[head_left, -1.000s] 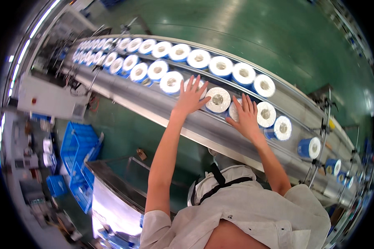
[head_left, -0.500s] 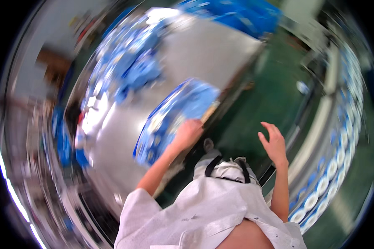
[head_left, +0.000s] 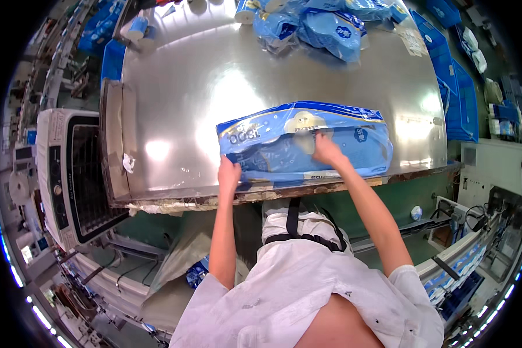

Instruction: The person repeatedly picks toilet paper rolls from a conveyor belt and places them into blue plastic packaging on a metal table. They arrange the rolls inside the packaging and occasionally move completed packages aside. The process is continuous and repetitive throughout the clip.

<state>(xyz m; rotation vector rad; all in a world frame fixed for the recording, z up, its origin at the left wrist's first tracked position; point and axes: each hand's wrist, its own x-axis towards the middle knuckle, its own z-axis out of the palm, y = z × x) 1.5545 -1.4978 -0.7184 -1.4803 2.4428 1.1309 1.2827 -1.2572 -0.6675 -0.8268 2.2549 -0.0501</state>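
A blue printed plastic packaging bag [head_left: 261, 159] lies lengthwise along the near edge of a metal table [head_left: 182, 87]. It looks loose and partly flattened; what it holds, if anything, I cannot make out. At its left end, the fingers of my left hand [head_left: 229, 173] are closed on the bag's corner. My right hand [head_left: 328, 149] reaches over the near side and pinches the film close to the bag's middle, by a pale printed patch.
Several blue plastic packs [head_left: 330, 32] are heaped at the table's far side. Blue crates [head_left: 463, 107] stand beyond its right edge. A white machine with a dark grille [head_left: 87, 174] stands at the left. The table's near rim [head_left: 261, 196] is rough and worn.
My view has turned, so the bag now lies across in front of me. My right hand has come from over the floor onto the bag; my left is at its left end.
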